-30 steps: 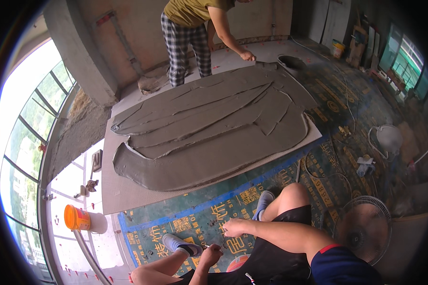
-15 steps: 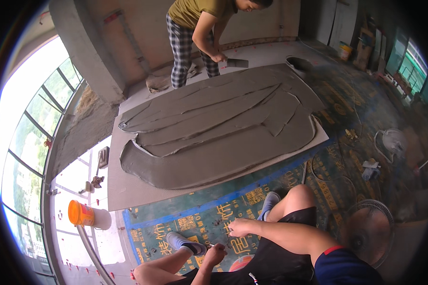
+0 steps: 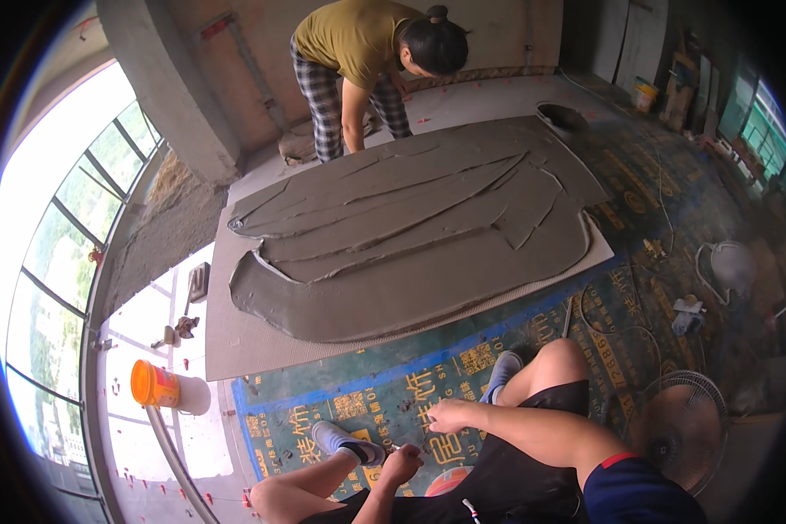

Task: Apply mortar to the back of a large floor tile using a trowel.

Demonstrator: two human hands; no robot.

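Observation:
My left hand (image 3: 400, 465) is closed over my lap, with a small pale tip showing at its fingers; I cannot make out what it is. My right hand (image 3: 450, 416) hangs between my knees with its fingers curled in, and whatever they may hold is hidden. Neither hand touches the large tile (image 3: 227, 349) in front of me. Grey mortar (image 3: 393, 297) covers most of that tile in a thick, ridged layer. Beyond its far edge a person (image 3: 358, 44) in an olive top and checked trousers bends low, one arm reaching down behind the edge.
An orange bucket (image 3: 155, 384) stands at left, near a pale hose (image 3: 179, 458) and a trowel (image 3: 198, 281). Green printed sheeting (image 3: 349, 358) covers the floor around my feet. To the right are a fan (image 3: 677, 432), cables and a dark bucket (image 3: 561, 118) by the tile's far corner.
The person opposite has bent lower and reached down; the flat blade in their hand no longer shows. My hands have hardly moved. The whole view has shifted slightly.

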